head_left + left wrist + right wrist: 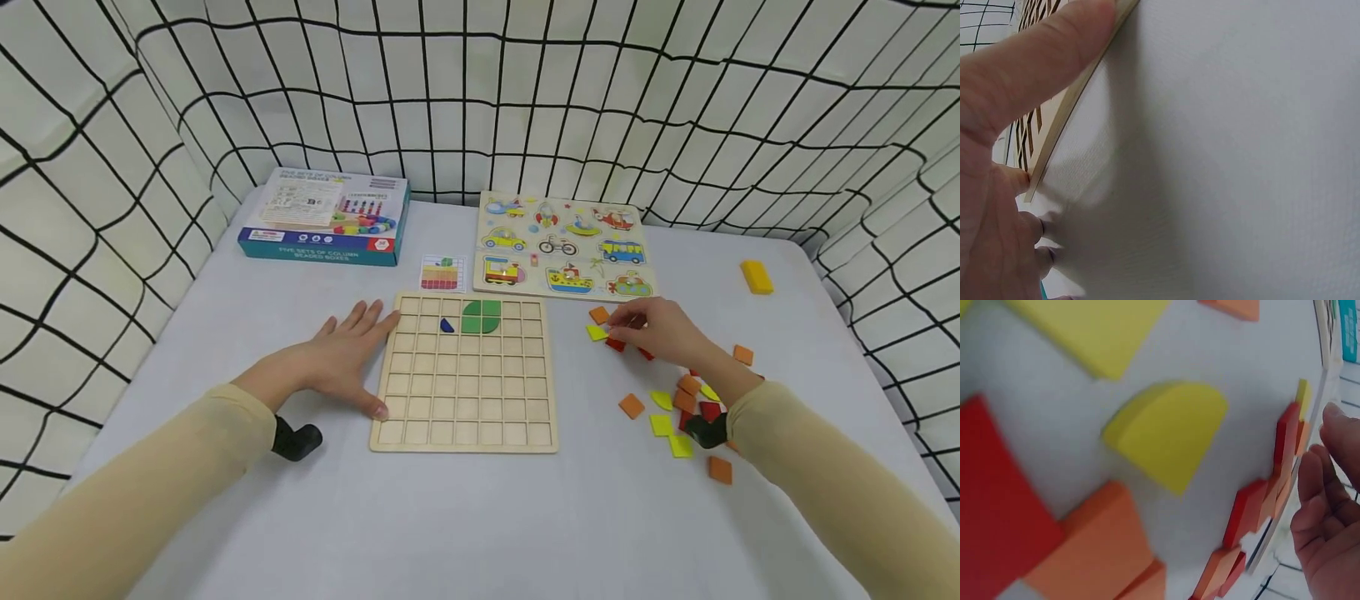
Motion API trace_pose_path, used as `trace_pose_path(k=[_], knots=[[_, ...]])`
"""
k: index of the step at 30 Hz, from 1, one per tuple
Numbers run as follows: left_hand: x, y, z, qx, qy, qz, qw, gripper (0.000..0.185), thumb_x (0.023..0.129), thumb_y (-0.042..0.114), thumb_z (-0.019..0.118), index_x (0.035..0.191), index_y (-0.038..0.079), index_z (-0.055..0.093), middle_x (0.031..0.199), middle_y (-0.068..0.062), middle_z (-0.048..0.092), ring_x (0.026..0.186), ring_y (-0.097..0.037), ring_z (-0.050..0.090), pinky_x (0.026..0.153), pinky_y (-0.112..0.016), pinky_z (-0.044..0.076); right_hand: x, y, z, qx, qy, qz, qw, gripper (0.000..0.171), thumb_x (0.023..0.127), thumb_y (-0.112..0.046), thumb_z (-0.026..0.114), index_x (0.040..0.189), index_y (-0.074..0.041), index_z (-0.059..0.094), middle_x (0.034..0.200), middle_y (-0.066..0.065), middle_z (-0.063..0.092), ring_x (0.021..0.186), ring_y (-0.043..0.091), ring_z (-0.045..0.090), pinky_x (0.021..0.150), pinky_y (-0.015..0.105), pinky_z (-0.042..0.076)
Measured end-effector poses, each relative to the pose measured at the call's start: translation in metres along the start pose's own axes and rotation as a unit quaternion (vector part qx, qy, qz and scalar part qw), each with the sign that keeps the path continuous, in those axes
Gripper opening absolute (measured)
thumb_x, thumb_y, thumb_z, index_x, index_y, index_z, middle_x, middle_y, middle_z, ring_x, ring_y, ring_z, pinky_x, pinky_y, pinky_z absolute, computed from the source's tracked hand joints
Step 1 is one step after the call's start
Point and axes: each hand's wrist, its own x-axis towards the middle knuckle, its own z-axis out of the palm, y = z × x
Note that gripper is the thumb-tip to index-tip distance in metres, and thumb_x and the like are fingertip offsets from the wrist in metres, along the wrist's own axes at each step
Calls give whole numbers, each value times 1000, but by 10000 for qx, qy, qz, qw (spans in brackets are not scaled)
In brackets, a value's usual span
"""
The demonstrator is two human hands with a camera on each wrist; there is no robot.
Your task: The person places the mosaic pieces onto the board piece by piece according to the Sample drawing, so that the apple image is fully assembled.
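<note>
My left hand [341, 358] lies spread along the left side of a wooden grid board [465, 410], thumb at its lower-left corner and index finger at its upper-left edge. In the left wrist view the thumb [1041, 62] reaches over the board's rim. Several green tiles [481, 317] form a leaf shape near the board's top, with a dark blue piece [446, 326] beside them. My right hand [660, 329] hovers with bent fingers over a red tile [615, 344], a yellow tile [597, 333] and an orange tile [599, 315]. Nothing shows between its thumb and fingers.
Loose tiles, including a yellow rounded one [1169, 434], lie scattered under the right forearm. Behind the board are a pattern card [442, 273], a vehicle puzzle [558, 262] and a bead box [318, 218]. A yellow block [757, 277] sits far right. Black netting surrounds the table.
</note>
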Motion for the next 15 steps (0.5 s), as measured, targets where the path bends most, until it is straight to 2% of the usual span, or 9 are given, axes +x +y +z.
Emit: trace_pose_path(k=[4, 8, 15], knots=[[1, -1, 1, -16, 15, 40, 10000, 144, 62, 68, 87, 164, 5, 8, 170, -27, -4, 156, -52, -7, 118, -78, 1, 7, -7, 9, -298, -27, 51, 9995, 25, 95, -25, 75, 112, -7, 73, 99, 8, 69, 89, 24, 57, 72, 28, 50], [2, -1, 2, 20, 55, 59, 10000, 143, 62, 67, 87, 164, 5, 8, 170, -27, -3, 156, -52, -6, 118, -78, 2, 11, -11, 14, -478, -67, 125, 9988, 28, 94, -27, 76, 110, -4, 72, 99, 9, 68, 90, 23, 57, 78, 30, 50], [2, -1, 2, 6, 49, 36, 10000, 143, 63, 68, 87, 165, 6, 8, 171, -26, -4, 156, -51, -7, 118, -78, 1, 12, -12, 17, -330, -50, 1, 9994, 24, 92, -19, 78, 108, -3, 69, 96, 10, 64, 88, 24, 54, 75, 30, 46]])
